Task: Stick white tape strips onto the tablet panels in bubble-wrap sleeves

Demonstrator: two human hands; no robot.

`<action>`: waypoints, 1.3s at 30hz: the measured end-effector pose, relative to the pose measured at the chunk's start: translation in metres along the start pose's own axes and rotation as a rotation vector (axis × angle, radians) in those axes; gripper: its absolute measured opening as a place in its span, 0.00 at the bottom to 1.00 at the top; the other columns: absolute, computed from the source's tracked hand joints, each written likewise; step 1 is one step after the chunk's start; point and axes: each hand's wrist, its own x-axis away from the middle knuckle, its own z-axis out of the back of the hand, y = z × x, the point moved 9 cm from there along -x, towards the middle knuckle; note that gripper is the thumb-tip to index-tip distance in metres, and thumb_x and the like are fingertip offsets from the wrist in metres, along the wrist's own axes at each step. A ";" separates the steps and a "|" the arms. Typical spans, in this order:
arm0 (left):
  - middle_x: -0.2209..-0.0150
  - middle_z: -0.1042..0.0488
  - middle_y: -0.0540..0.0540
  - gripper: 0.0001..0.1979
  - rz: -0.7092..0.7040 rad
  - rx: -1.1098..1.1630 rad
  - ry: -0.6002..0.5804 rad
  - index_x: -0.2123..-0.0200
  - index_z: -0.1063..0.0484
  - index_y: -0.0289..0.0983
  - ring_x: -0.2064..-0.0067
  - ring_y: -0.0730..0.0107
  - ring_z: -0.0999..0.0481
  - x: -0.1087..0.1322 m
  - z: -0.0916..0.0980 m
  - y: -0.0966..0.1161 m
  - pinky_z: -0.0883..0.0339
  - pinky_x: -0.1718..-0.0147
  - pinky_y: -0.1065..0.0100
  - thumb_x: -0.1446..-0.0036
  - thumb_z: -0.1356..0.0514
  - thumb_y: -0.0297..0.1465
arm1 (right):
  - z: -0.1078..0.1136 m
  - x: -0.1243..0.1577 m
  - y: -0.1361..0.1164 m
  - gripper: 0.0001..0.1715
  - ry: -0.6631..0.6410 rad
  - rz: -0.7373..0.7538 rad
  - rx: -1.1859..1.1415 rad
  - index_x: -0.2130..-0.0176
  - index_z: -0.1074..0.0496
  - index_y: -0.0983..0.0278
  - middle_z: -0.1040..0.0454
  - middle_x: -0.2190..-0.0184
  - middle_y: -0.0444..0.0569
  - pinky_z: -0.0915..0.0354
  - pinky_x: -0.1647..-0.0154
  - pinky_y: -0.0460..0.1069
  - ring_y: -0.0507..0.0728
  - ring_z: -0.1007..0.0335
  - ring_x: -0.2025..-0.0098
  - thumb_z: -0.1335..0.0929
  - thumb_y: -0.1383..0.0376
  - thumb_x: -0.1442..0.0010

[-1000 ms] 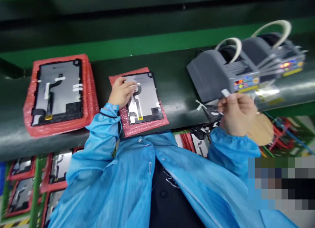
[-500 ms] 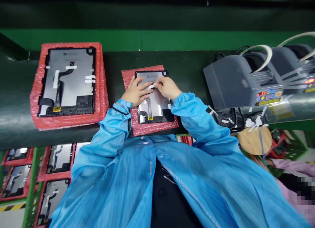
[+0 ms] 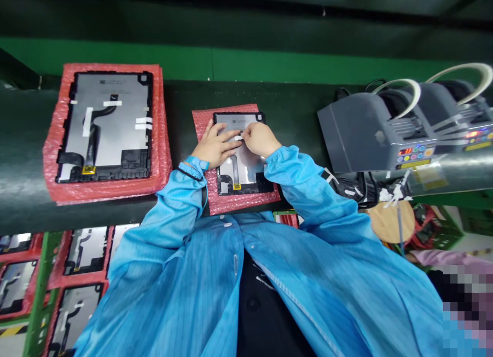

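Observation:
A tablet screen panel (image 3: 246, 168) with a silvery back and black frame lies on a pink bubble-wrap sheet (image 3: 202, 121) in front of me. My left hand (image 3: 215, 147) rests on its left side, fingers spread flat over the upper middle. Close to those fingertips is a short strip of white tape (image 3: 238, 137). My right hand (image 3: 260, 140) is closed, thumb and fingers pinched at the tape's right end; the fingers partly hide it. Below my left fingers a flat ribbon cable (image 3: 235, 169) runs down to a yellow connector piece.
Left of me a similar panel (image 3: 111, 126) with white tape strips tops a stack of pink bubble-wrap sheets (image 3: 162, 167). At right stand grey tape dispensers (image 3: 358, 131). Below the bench are green crates (image 3: 42, 275) with more panels, and another person's pink sleeve (image 3: 442, 257).
My right fingers have curled in more tightly at the tape, covering more of its right end. My left hand stays spread on the panel. The camera view has shifted slightly.

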 end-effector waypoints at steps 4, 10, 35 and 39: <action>0.34 0.30 0.46 0.19 -0.008 0.002 0.022 0.43 0.22 0.48 0.31 0.38 0.43 0.001 0.001 -0.001 0.65 0.32 0.25 0.32 0.44 0.41 | -0.004 -0.003 -0.001 0.11 0.018 0.029 0.011 0.66 0.23 0.67 0.21 0.59 0.61 0.32 0.42 0.58 0.66 0.25 0.49 0.33 0.65 0.35; 0.34 0.30 0.44 0.18 0.002 -0.030 0.018 0.42 0.23 0.48 0.31 0.40 0.42 0.001 0.001 0.000 0.62 0.32 0.26 0.33 0.41 0.39 | -0.001 -0.010 0.010 0.14 0.049 -0.055 0.045 0.65 0.25 0.66 0.22 0.61 0.59 0.31 0.46 0.60 0.68 0.25 0.51 0.26 0.56 0.41; 0.38 0.27 0.40 0.29 0.178 -0.197 -0.072 0.33 0.36 0.40 0.32 0.42 0.41 -0.003 0.022 0.006 0.65 0.28 0.35 0.33 0.50 0.44 | 0.082 0.213 0.298 0.18 1.224 -0.468 -1.266 0.71 0.36 0.63 0.34 0.80 0.36 0.41 0.81 0.38 0.44 0.35 0.78 0.27 0.58 0.40; 0.33 0.32 0.48 0.26 0.150 -0.143 0.003 0.35 0.34 0.44 0.30 0.42 0.43 -0.005 0.030 0.014 0.62 0.28 0.35 0.33 0.49 0.44 | 0.073 0.226 0.312 0.19 1.272 -0.446 -1.229 0.67 0.36 0.62 0.29 0.76 0.38 0.39 0.80 0.39 0.46 0.32 0.76 0.27 0.53 0.42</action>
